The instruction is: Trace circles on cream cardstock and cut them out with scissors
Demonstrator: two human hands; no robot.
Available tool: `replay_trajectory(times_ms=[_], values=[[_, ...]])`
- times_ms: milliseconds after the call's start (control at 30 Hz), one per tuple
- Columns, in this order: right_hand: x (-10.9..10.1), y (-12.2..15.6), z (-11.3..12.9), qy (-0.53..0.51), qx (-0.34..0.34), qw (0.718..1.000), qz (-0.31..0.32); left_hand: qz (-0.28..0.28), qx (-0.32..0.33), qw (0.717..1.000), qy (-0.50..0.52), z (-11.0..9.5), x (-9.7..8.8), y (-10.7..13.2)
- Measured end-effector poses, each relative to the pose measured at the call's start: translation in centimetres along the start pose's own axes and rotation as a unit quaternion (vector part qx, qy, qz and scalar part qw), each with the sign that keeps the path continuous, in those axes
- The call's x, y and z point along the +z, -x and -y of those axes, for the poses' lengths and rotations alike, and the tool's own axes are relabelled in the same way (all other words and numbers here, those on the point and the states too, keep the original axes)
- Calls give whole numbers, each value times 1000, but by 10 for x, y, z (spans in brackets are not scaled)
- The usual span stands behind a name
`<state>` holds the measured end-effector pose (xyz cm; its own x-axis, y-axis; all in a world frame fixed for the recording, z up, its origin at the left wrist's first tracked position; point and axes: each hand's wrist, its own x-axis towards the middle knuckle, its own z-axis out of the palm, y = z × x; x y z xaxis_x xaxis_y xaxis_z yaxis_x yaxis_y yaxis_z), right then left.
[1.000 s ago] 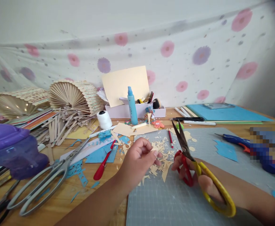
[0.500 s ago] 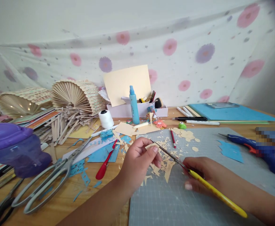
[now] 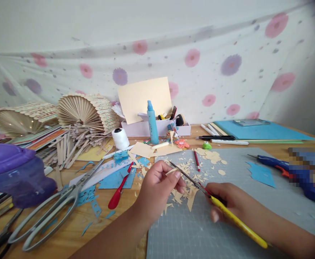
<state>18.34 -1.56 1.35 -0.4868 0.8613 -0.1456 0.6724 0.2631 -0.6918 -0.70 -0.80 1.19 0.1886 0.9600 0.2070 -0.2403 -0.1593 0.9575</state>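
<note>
My left hand [image 3: 160, 183] is closed, pinching a small piece of cream paper [image 3: 171, 172] between thumb and fingers. My right hand [image 3: 227, 201] grips a pair of small scissors [image 3: 189, 178], whose slim metal blades reach the cream paper at my left fingertips. A long yellow stick [image 3: 239, 223], perhaps a pencil, slants back from the same right hand. Its fingers hide most of the scissors' handles. Cream paper scraps [image 3: 185, 196] lie scattered under both hands on a grey cutting mat [image 3: 179, 233].
Large grey-handled scissors [image 3: 54, 212], a purple-lidded cup [image 3: 30, 176] and a red tool [image 3: 116, 198] lie left. Behind stand a blue spray bottle [image 3: 152, 126] and a thread spool [image 3: 120, 139]. A blue glue gun [image 3: 289, 172] and a red pencil [image 3: 196, 160] are on the mat.
The scissors have shifted slightly at the cream paper, and the yellow stick's rear end has swung left. The whole view has tilted a little. Both hands keep their hold.
</note>
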Motion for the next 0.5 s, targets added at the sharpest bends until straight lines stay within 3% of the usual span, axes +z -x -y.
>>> replay_trajectory(times_ms=[367,500], values=[[4,-1,13,-119,13,993,-2,8,2,999,52,-1,2,2],[6,-1,13,-117,21,993,-20,11,-1,998,63,0,2,2]])
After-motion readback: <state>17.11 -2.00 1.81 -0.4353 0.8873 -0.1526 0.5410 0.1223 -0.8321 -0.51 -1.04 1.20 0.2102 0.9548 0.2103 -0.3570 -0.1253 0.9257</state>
